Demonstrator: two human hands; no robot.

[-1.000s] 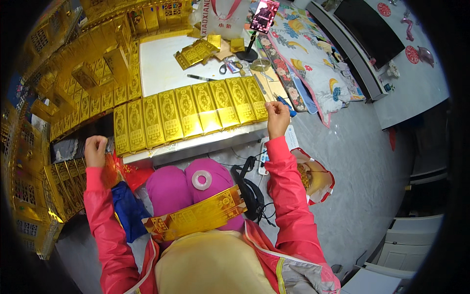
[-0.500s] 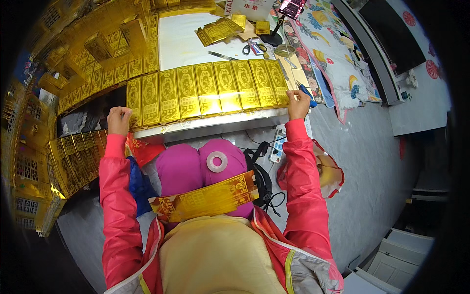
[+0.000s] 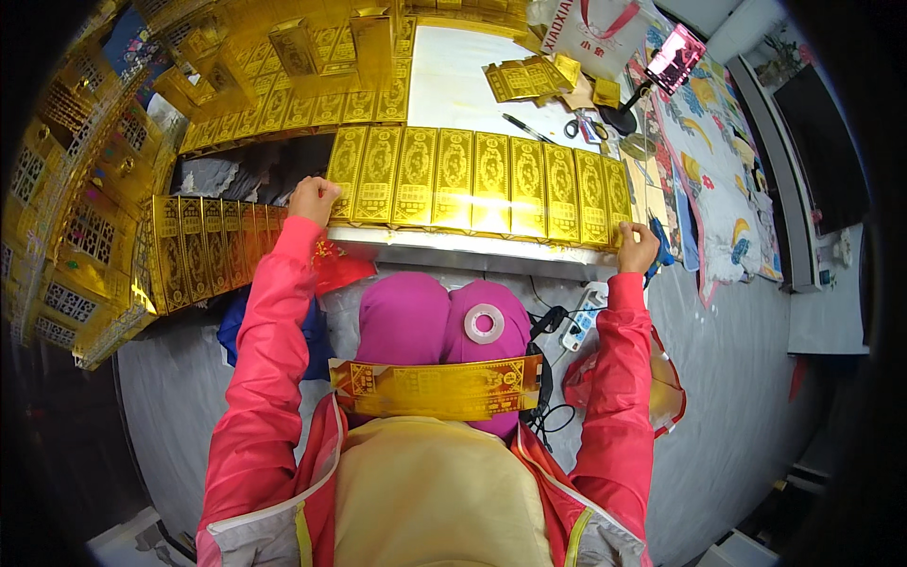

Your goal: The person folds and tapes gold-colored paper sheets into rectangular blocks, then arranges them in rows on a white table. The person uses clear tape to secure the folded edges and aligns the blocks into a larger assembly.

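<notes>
A row of upright-patterned shiny gold boxes (image 3: 472, 184) lies side by side along the front edge of the white table (image 3: 458, 76). At the row's left end is my left hand (image 3: 315, 200), its fingers closed together against the nearest box's lower corner. My right hand (image 3: 638, 249) is pinched at the opposite end, by the last box's lower corner. Anything thin between the fingers of either hand is too small to make out. On my lap rest a roll of clear tape (image 3: 470, 323) and a flat gold printed card strip (image 3: 435, 387).
Gold box structures (image 3: 76, 217) crowd the left, with another row of gold boxes (image 3: 213, 250) below. Behind lie a pen (image 3: 525, 128), scissors (image 3: 572, 128), gold card pieces (image 3: 529, 78) and a phone on a stand (image 3: 675, 61). A power strip (image 3: 584, 319) lies on the floor.
My view has swung left, so the scene sits farther right in the picture. Both hands remain closed at the two ends of the box row.
</notes>
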